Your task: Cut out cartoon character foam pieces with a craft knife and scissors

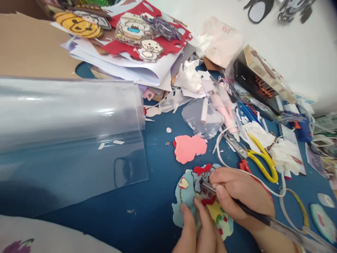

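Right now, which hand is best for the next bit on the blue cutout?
Probably the right hand: it grips the tool with its tip on the cutout. The left hand only pins the cutout down.

right hand (pixel 242 193) holds pen (pixel 254 212) on felt cutout (pixel 181 200)

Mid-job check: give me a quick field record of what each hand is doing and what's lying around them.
left hand: fingers press on the blue craft piece, lower part
right hand: grips thin dark tool, metal tip on the piece's middle
piece: flat on blue table, red bow at top
near: pink cutout just above; yellow scissors to the right, apart
far left: clear plastic sheet, partly rolled
back: paper stack with character cutouts
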Tool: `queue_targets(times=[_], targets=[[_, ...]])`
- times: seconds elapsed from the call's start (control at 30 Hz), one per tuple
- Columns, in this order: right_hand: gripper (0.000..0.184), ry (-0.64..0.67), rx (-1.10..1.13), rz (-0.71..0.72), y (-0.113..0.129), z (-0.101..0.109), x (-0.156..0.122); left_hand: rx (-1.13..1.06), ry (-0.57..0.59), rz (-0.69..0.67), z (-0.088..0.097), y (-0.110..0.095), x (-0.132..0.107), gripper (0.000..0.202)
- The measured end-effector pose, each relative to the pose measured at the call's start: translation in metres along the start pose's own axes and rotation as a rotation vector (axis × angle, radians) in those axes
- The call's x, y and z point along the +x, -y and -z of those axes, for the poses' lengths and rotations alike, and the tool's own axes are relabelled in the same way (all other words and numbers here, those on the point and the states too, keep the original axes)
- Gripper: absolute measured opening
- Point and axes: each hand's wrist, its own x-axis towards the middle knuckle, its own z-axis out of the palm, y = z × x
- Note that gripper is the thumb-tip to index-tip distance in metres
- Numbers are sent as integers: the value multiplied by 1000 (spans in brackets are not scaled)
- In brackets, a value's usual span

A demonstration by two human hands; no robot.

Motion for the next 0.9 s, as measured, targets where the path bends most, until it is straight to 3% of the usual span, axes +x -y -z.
queue_targets(times=[0.17,0.6,0.9], targets=[[24,13,-70,75,0,0,-1,11,-3,9,0,0,1,17],[25,-33,-98,24,4,-3,-3,35,36,-71,3,4,-1,16],[26,-23,-83,-3,6,-2,-4,-1,39,-46,3,3,0,15]])
